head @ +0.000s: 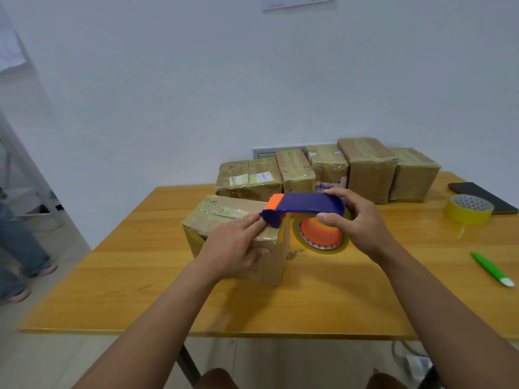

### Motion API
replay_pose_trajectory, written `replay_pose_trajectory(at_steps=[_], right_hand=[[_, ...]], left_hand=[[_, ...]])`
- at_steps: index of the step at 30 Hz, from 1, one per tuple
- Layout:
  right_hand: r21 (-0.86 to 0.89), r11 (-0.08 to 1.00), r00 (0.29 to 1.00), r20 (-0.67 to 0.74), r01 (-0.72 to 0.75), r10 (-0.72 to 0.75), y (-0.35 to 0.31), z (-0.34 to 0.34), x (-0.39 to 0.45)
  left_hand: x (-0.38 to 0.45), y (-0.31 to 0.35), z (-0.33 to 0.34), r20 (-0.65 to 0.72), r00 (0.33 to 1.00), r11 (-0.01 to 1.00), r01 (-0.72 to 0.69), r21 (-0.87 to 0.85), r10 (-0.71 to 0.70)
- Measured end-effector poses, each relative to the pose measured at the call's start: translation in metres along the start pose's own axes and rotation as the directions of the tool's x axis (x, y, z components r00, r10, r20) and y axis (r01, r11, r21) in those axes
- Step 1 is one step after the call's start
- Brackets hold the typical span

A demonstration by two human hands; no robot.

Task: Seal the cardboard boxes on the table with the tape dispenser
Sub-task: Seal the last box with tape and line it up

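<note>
A taped cardboard box [224, 214] stands at the middle of the wooden table [140, 276]. My left hand [233, 245] lies over its near right top edge, fingers straight on the top and thumb on the front face. My right hand [354, 220] grips the purple and orange tape dispenser [306, 209], thumb across its orange hub. The dispenser's cutter end rests on the box's right top edge, by my left fingertips. The yellow tape roll hangs beside the box's right side.
Several taped boxes [370, 169] stand in a row at the table's far edge against the wall. A spare yellow tape roll [467, 210], a dark phone [483, 196] and a green pen [491, 269] lie at the right. A person's legs [22, 248] are at the left.
</note>
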State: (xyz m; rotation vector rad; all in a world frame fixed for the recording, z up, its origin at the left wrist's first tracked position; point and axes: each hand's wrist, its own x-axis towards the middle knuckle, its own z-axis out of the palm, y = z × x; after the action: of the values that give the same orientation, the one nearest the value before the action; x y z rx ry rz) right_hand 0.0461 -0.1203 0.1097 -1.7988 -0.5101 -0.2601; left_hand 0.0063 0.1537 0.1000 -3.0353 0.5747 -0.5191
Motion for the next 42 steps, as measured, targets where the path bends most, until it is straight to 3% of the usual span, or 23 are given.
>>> replay_pose_trajectory(at_steps=[9,14,22,25,30,34,38,42], right_hand=[[0.071,0.997,0.993,-0.120,-0.003,0.011,-0.001,-0.029,-0.010],[-0.082,0.995,0.998,-0.029,-0.055,0.053,0.008,-0.056,-0.025],[-0.331,0.943,0.987,0.137,-0.032,0.081,-0.005,-0.042,0.004],[-0.352,0.936,0.985,0.154,-0.019,0.078,-0.022,-0.031,0.021],[-0.368,0.928,0.983,0.139,-0.058,0.117,-0.041,-0.023,0.032],[-0.302,0.939,0.980,0.056,-0.168,0.193,-0.037,-0.021,0.029],[-0.476,0.852,0.959,0.059,-0.218,0.278,-0.023,-0.025,0.020],[-0.375,0.889,0.965,-0.091,-0.263,0.246,-0.014,-0.036,0.004]], left_hand=[[0.000,-0.002,0.001,0.029,0.997,0.998,0.069,-0.013,-0.069],[0.001,0.000,-0.001,0.065,0.996,0.998,0.069,-0.014,-0.068],[0.007,0.008,-0.007,0.160,0.984,0.997,0.077,0.001,-0.077],[0.010,0.016,-0.008,0.165,0.980,0.993,0.119,-0.026,-0.113],[0.019,0.033,0.003,0.083,0.972,0.973,0.224,-0.046,-0.220],[0.018,0.035,0.012,-0.004,0.974,0.974,0.228,-0.019,-0.228],[0.015,0.034,0.009,-0.016,0.977,0.976,0.210,-0.063,-0.212],[0.008,0.036,-0.003,-0.044,0.976,0.974,0.211,-0.086,-0.215]])
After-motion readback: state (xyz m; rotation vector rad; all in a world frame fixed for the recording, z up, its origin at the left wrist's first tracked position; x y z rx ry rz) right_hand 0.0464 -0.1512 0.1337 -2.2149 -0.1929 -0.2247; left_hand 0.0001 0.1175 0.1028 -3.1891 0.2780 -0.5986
